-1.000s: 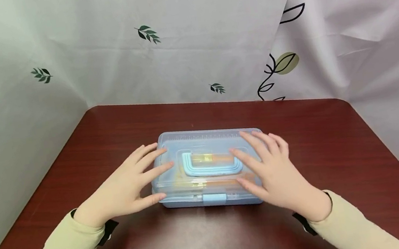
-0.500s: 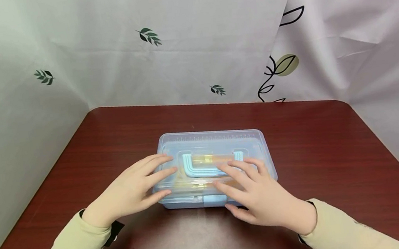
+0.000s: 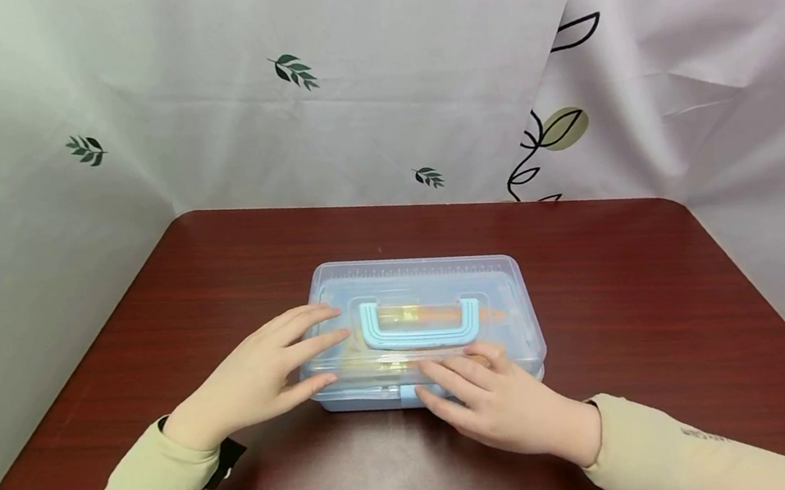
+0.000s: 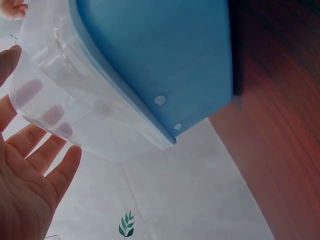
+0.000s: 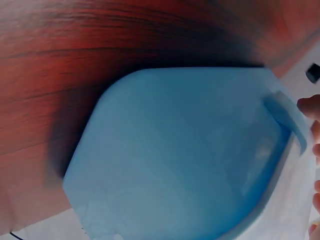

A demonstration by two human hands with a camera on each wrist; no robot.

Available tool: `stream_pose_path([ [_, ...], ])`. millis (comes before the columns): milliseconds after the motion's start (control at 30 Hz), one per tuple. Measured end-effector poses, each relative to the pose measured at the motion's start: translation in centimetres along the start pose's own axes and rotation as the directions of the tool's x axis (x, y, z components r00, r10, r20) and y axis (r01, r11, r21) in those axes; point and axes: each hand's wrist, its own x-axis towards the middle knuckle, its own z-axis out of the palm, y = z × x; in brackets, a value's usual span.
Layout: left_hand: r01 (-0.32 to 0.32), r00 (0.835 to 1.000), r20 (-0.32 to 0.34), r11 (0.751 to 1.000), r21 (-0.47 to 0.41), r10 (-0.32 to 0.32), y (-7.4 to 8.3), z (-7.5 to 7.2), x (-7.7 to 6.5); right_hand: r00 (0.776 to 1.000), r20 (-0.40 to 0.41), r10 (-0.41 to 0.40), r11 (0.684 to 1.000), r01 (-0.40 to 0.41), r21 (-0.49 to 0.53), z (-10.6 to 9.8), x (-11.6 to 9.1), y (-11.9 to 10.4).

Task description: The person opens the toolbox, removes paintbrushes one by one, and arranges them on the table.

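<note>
A plastic storage box has a clear lid, a light blue handle and a blue base. Its lid is down. Spread over the lid's left end are the fingers of my left hand; in the left wrist view their tips lie against the clear plastic. My right hand is at the front edge, thumb by the light blue latch and the other fingers bent over the lid's rim. Part of the latch is hidden behind it. Blurry orange and yellow contents show through the lid.
The box stands on a dark red wooden table with rounded far corners. A pale curtain with leaf prints hangs behind and along both sides.
My right hand has come off the lid's right side and moved toward me to the front latch. My left hand shifted slightly right and nearer me, then stayed still.
</note>
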Motion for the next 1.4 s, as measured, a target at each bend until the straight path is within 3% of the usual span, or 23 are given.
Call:
stream_pose_path([
  [200,-0.007,1.000,-0.025,1.000,-0.020,0.007,0.0,0.1,-0.1,0.998,0.020,-0.066,0.994,0.068,-0.081,0.4,-0.2,-0.2],
  [633,-0.012,0.999,-0.043,0.999,-0.044,0.010,0.0,0.4,-0.1,0.993,0.033,-0.111,0.979,0.115,-0.170,1.5,-0.4,-0.8],
  [1400,0.008,1.000,-0.028,0.999,-0.047,-0.009,-0.3,0.5,-0.3,0.992,-0.087,-0.091,0.977,0.072,-0.202,3.0,-0.5,-1.4],
])
